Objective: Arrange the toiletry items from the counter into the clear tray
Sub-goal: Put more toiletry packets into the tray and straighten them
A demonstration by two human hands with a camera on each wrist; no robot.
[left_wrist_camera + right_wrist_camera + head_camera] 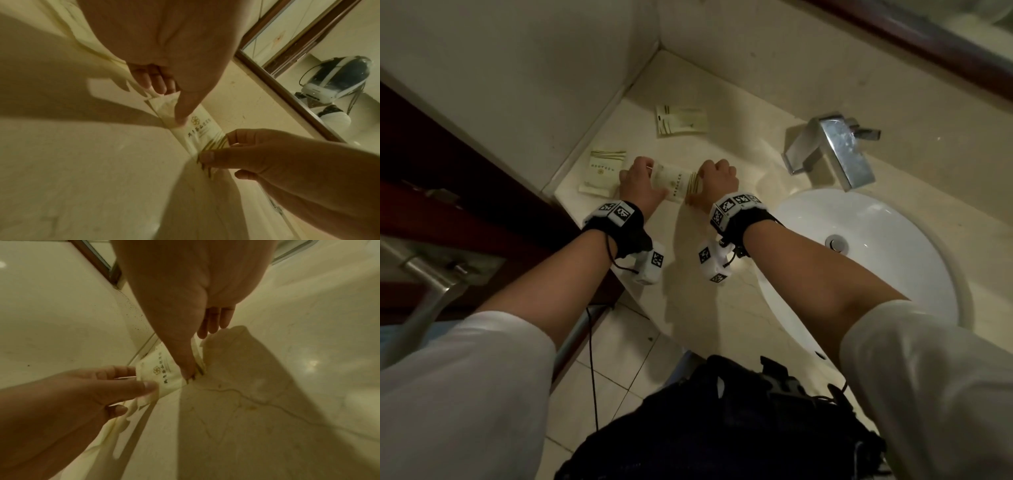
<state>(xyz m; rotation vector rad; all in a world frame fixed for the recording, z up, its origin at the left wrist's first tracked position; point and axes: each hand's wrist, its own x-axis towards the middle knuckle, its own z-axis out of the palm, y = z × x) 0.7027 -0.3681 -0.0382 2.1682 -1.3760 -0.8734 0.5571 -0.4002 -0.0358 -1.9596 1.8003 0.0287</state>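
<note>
A cream toiletry packet (676,181) with gold print and stripes lies across the beige counter (709,274), held at both ends. My left hand (642,181) pinches its left end between thumb and fingers (180,112). My right hand (717,183) pinches the striped right end (213,146); in the right wrist view the same packet (162,378) shows under my thumb. A second packet (604,164) lies just left of my left hand, with a flatter one (594,188) below it. A third packet (681,120) lies farther back. No clear tray is in view.
A chrome faucet (835,147) stands at the right, above a white round sink (866,260). Walls meet in a corner behind the packets. A dark wooden door frame (465,192) borders the counter's left edge. A mirror (320,68) hangs behind.
</note>
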